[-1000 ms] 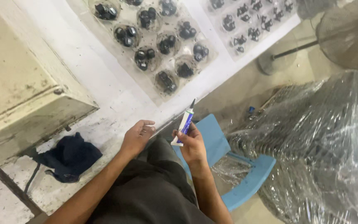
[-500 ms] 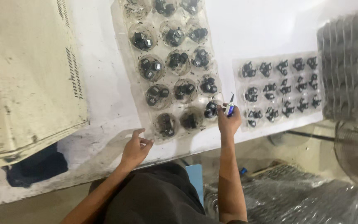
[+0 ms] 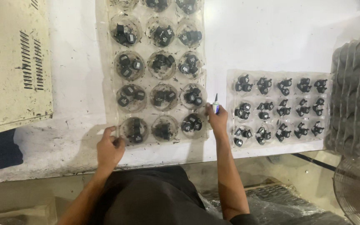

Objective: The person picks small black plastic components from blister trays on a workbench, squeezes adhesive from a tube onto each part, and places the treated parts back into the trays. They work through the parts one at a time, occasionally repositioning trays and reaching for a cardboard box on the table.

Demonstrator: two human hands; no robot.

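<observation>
1. while the left hand (image 3: 110,149) sits at the near left corner of the big clear tray (image 3: 105,75), its fingers are curled in loosely with the fingertips touching the tray's edge. can't tell if it's actually pinching the plastic or just resting against it.
2. right hand (image 3: 218,121) is closed around a small tube (image 3: 216,106), blue and white with a thin pointed tip sticking up past the fingers. firm hold, fingers wrapped, thumb side toward the big tray.
3. that hand is parked in the gap between the two trays, just beside the near right corner of the big one, and looks like it touches that edge.
4. the big tray lies flat on the white table (image 3: 271,37) and has round cups in rows of three, each cup holding a few small black parts (image 3: 192,122).
5. the smaller clear tray (image 3: 230,79) sits to the right, near the right hand, with more black parts set in rows.
6. a beige metal box (image 3: 9,62) is at the far left, a stack of empty trays (image 3: 355,91) at the far right, and a fan guard (image 3: 357,191) low in the right corner.
</observation>
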